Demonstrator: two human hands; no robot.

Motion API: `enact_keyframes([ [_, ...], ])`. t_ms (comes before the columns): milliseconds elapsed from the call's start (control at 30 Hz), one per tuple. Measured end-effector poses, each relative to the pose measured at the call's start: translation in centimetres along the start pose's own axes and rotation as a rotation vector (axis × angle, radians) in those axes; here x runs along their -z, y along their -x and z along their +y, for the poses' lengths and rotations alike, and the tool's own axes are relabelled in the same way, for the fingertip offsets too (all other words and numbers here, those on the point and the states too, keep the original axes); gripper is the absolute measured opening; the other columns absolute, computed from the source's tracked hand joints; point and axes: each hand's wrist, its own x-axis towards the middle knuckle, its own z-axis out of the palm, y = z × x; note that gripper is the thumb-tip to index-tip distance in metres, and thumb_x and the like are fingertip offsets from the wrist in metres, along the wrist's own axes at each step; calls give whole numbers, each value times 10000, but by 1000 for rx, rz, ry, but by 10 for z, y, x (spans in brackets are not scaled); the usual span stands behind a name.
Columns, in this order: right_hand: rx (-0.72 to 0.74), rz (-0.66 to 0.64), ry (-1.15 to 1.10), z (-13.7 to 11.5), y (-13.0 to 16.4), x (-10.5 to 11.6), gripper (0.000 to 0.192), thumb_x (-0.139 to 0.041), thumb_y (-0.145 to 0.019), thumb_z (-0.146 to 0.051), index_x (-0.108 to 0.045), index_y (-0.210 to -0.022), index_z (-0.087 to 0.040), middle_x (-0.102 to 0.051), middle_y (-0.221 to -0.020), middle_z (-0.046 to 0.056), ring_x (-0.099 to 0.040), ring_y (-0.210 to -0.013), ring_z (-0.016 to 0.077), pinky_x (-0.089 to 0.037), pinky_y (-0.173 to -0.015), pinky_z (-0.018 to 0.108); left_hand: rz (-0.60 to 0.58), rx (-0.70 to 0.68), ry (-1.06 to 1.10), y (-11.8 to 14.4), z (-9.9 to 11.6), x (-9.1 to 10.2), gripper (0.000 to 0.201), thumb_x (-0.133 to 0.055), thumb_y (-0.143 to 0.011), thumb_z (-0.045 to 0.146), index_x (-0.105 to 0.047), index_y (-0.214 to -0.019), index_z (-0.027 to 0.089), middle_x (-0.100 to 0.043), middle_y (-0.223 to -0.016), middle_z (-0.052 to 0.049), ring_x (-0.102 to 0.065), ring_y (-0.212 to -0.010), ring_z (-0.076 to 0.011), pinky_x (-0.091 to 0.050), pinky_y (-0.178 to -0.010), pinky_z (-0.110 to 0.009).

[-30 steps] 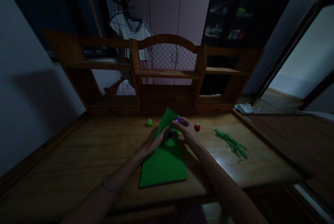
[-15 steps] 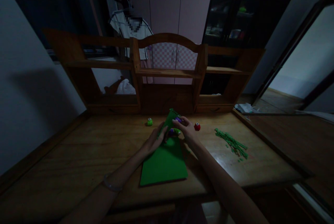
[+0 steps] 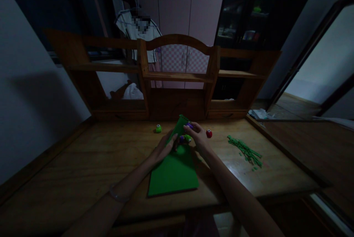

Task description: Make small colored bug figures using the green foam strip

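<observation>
The left hand (image 3: 165, 147) pins the green foam sheet (image 3: 174, 167) while the right hand (image 3: 198, 136), closed on a small purple punch (image 3: 189, 125) at the sheet's far edge, is judged mid-punch, needing firm downward pressure next.

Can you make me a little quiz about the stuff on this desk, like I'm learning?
1. True or false: the green sheet lies fully flat on the desk.
2. Which small thing sits left of the sheet? A) green punch B) red punch C) heap of green scraps
3. Fill in: the right hand is at a small ______-coloured punch on the sheet's far edge.

Key
1. False: its far end is lifted, with the left hand against it.
2. A
3. purple
</observation>
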Motion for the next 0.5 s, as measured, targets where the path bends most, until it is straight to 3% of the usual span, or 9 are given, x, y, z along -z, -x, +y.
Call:
enact_keyframes([
  [167, -28, 4, 5, -2, 0, -1, 414, -767, -627, -451, -630, -909, -181, -666, -911, 44, -625, -849, 189, -496, -784, 293, 13, -25, -17, 0, 1, 0, 428, -412, -880, 543, -597, -840, 159, -550, -626, -4, -517, -561, -147, -416, -531, -239],
  [500, -42, 32, 8, 3, -1, 0, 407, -772, -625, -437, -622, -910, -188, -679, -913, 47, -640, -859, 197, -491, -781, 295, 26, -29, -39, 4, 1, 1, 452, -411, -882, 543, -589, -1047, 162, -570, -673, -9, -501, -558, -149, -381, -499, -229],
])
